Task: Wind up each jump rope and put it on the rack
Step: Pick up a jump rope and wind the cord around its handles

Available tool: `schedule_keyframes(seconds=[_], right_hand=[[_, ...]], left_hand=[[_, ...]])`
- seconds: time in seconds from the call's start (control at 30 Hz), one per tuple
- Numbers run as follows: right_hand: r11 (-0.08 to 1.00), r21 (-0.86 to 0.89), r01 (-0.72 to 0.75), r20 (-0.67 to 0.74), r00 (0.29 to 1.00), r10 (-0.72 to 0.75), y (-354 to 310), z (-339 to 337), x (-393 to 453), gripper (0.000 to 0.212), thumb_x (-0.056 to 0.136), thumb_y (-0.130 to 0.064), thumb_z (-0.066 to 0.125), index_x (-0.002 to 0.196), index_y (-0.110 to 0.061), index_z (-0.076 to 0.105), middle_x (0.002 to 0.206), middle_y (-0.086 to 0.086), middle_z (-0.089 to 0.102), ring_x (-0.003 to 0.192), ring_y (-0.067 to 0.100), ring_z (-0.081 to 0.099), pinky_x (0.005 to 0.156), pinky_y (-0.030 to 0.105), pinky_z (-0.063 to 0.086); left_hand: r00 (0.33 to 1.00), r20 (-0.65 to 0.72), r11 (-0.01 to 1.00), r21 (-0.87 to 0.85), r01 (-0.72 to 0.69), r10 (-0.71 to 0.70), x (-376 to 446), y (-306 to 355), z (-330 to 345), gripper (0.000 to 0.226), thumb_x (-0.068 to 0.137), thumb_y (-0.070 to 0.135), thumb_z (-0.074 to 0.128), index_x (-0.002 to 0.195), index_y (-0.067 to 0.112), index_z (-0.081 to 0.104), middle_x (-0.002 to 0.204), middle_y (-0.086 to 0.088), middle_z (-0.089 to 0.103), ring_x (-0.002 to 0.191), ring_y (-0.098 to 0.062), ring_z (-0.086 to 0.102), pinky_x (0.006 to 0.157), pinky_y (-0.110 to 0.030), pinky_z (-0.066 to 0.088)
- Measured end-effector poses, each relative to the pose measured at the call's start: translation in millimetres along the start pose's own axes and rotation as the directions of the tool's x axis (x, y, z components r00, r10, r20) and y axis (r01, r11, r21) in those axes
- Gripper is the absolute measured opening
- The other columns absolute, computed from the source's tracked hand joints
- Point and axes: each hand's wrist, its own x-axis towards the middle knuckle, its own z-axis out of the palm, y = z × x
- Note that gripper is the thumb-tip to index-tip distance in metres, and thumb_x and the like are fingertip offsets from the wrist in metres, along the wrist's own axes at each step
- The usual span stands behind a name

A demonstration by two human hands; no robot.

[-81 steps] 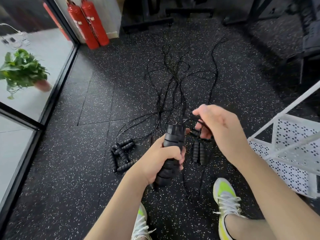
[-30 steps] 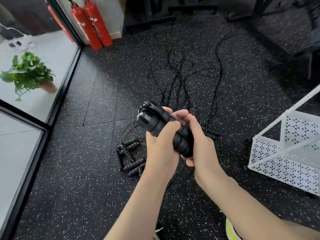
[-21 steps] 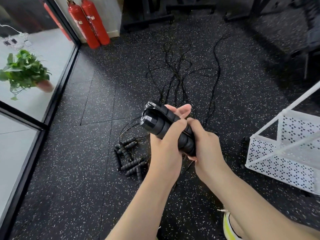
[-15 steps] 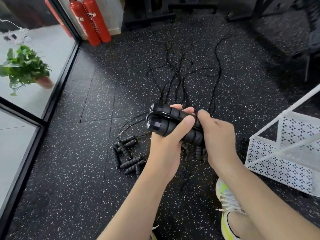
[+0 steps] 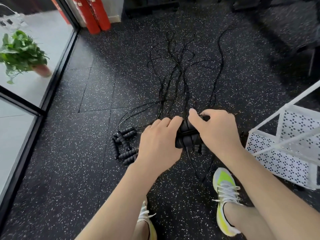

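Now both hands' grip, left hand (image 5: 156, 144) and right hand (image 5: 216, 130), clamped around wound rope bundle (image 5: 187, 135) beside rack (image 5: 284, 149).

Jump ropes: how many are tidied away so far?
None visibly: the white rack shows no rope in its visible part. The left hand and right hand grip one wound bundle. Loose handles and tangled cords remain on the floor.

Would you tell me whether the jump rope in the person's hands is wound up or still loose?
Wound up: the jump rope is a compact black bundle gripped by the left hand and right hand.
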Motion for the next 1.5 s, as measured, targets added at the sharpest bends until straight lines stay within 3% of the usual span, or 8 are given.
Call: schedule_keyframes(seconds=[0.27,0.57,0.67,0.83,1.0,1.1,1.27,1.5], right_hand=[[0.973,0.212,-0.091,0.618,0.784,-0.061,3,-62,15,0.05,0.078,-0.07,0.059,0.082,-0.025,0.081,0.082,-0.009,0.077,0.089,0.008,0.071,0.087,0.029,0.046],[0.88,0.474,-0.037,0.55,0.792,-0.263,16,-56,19,0.033,0.094,-0.034,0.055,0.065,-0.033,0.071,0.062,-0.021,0.055,0.063,0.004,0.049,0.07,0.023,0.041],[0.847,0.524,-0.083,0.534,0.807,-0.252,23,-48,19,0.029,0.096,-0.038,0.055,0.075,-0.025,0.07,0.069,-0.013,0.056,0.071,0.013,0.049,0.073,0.039,0.041],[0.781,0.613,-0.121,0.393,0.904,-0.169,13,-27,8,0.025,0.106,-0.02,0.049,0.106,-0.021,0.074,0.081,0.009,0.069,0.06,0.018,0.049,0.057,0.02,0.042],[0.91,0.377,-0.173,0.406,0.914,0.005,-4,8,-17,0.036,0.11,-0.019,0.039,0.145,-0.021,0.048,0.087,0.001,0.073,0.055,0.011,0.061,0.051,0.026,0.051],[0.995,-0.056,0.077,0.484,0.874,-0.04,-10,23,-31,0.053,0.105,-0.01,0.04,0.156,-0.019,0.028,0.098,-0.005,0.07,0.073,0.013,0.063,0.067,0.03,0.05],[0.844,-0.393,0.366,0.466,0.87,-0.16,-23,10,-41,0.011,0.103,-0.018,0.046,0.095,-0.02,0.04,0.085,-0.002,0.06,0.067,0.023,0.052,0.058,0.034,0.035],[0.877,-0.217,0.429,0.479,0.83,-0.287,-13,-17,-22,0.016,0.1,-0.036,0.056,0.1,-0.025,0.069,0.086,-0.006,0.067,0.075,0.014,0.062,0.071,0.034,0.052]], left_hand=[[0.999,0.016,0.996,-0.071,0.047,-0.046,1,-8,-11,0.037,0.075,0.025,0.069,0.108,0.029,0.052,0.09,0.01,0.057,0.085,-0.021,0.055,0.062,-0.032,0.035],[0.986,0.102,0.932,-0.326,0.159,-0.133,2,-2,-19,0.035,0.076,0.026,0.069,0.101,0.037,0.047,0.091,0.014,0.058,0.083,-0.017,0.056,0.072,-0.039,0.05],[0.985,0.074,0.925,-0.337,0.175,-0.159,3,-1,-18,0.034,0.077,0.025,0.069,0.102,0.037,0.048,0.091,0.015,0.058,0.082,-0.017,0.055,0.072,-0.037,0.049],[0.947,0.015,0.884,-0.356,0.304,-0.32,9,0,-18,0.028,0.076,0.027,0.069,0.092,0.034,0.047,0.08,0.012,0.062,0.075,-0.019,0.058,0.068,-0.036,0.049],[0.891,-0.008,0.866,-0.241,0.438,-0.453,13,-2,-20,0.02,0.082,0.032,0.065,0.093,0.03,0.049,0.077,0.009,0.06,0.074,-0.025,0.056,0.065,-0.035,0.043],[0.868,-0.039,0.864,-0.132,0.486,-0.495,14,-7,-16,0.019,0.085,0.033,0.064,0.095,0.03,0.047,0.076,0.01,0.052,0.072,-0.026,0.047,0.064,-0.033,0.035],[0.883,-0.077,0.886,-0.022,0.464,-0.464,9,-17,-6,0.019,0.084,0.028,0.064,0.097,0.029,0.049,0.083,0.009,0.052,0.072,-0.025,0.045,0.06,-0.033,0.032],[0.977,0.001,0.974,0.073,0.215,-0.215,-5,-15,-3,0.034,0.078,0.022,0.071,0.108,0.028,0.054,0.091,0.008,0.06,0.08,-0.022,0.049,0.061,-0.033,0.031]])
